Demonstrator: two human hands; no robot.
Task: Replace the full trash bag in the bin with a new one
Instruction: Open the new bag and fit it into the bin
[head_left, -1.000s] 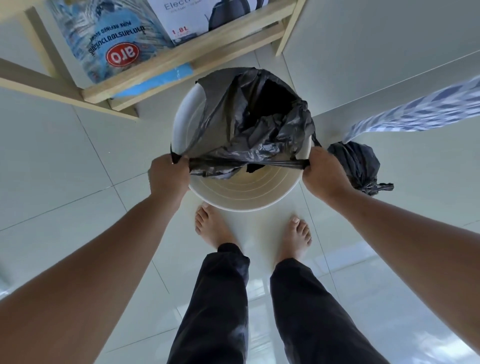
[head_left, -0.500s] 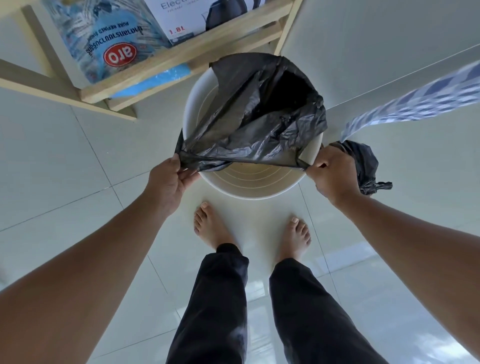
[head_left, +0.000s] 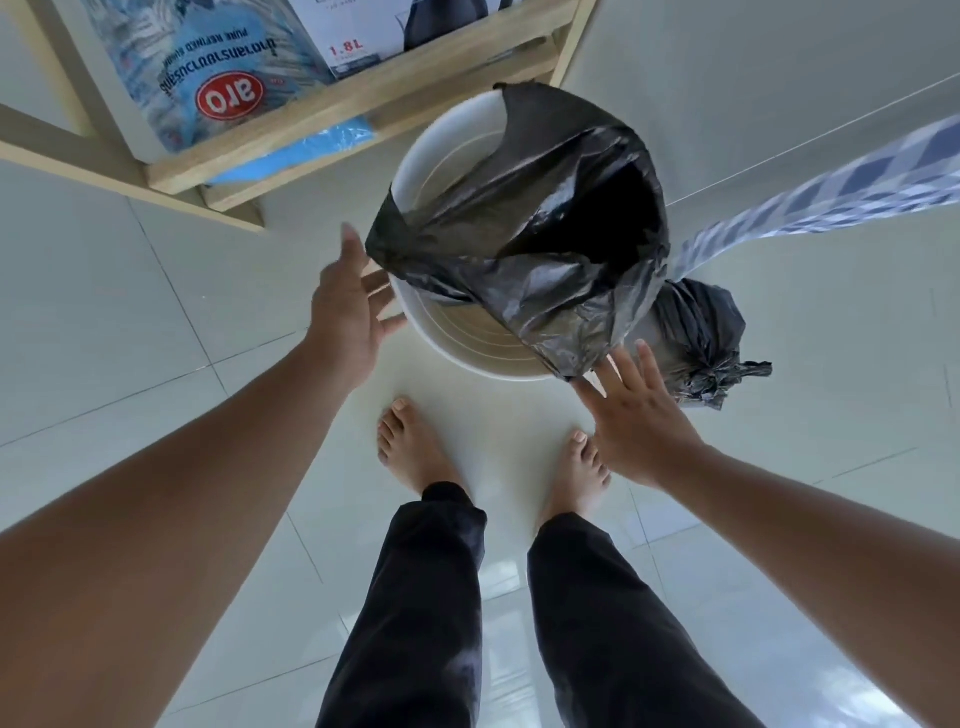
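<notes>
A round white bin (head_left: 441, 150) stands on the tiled floor in front of my feet. A new black trash bag (head_left: 530, 228) lies loosely across its mouth, hanging over the left, right and far rim, with its opening gaping dark at the right. My left hand (head_left: 350, 306) is beside the bin's left rim, fingers spread, holding nothing. My right hand (head_left: 634, 410) hovers at the near right rim, fingers apart, its fingertips close to the bag's lower corner. The full, knotted black trash bag (head_left: 698, 343) sits on the floor just right of the bin.
A wooden shelf (head_left: 332, 124) stands behind and left of the bin, carrying a blue bag (head_left: 208, 73) and a white box (head_left: 363, 31). A blue checked cloth (head_left: 831, 192) hangs in from the right. White wall behind.
Both hands have let go of the new bag's edge and opened. The bag now rests on the bin, spread further over the rim. The view has shifted slightly.
</notes>
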